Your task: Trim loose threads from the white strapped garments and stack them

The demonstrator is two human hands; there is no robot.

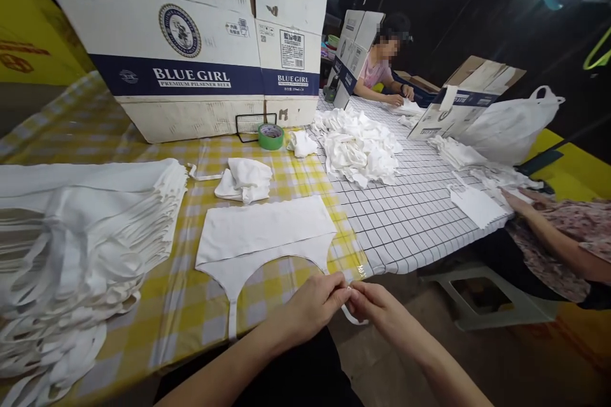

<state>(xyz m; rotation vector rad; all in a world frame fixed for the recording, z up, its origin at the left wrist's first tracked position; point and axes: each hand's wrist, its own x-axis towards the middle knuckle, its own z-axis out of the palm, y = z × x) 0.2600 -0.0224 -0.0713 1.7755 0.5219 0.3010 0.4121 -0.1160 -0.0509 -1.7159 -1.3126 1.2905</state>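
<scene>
At the near edge of the desk (267, 168) both hands meet over the right-hand strap end of a flat white fabric piece (265, 235) — the left hand (312, 302) and right hand (377, 306) each pinch the thin strap (351, 317) with fingers pressed together, fingertips almost touching. The rest of the piece lies spread on the yellow checked cloth, its other strap hanging toward the desk edge.

To handle it well, I'd judge: keep the pinch close to the strap tip, hold the strap untwisted, and let the body of the piece stay flat so it doesn't drag off the edge.

Counted: one piece in hand, one tall stack of cut pieces (81, 229) at left, one small folded bundle (244, 181), one loose heap (360, 146), one green tape roll (271, 136), and one large beer carton (191, 38) straight ahead — two other people work farther along.
</scene>
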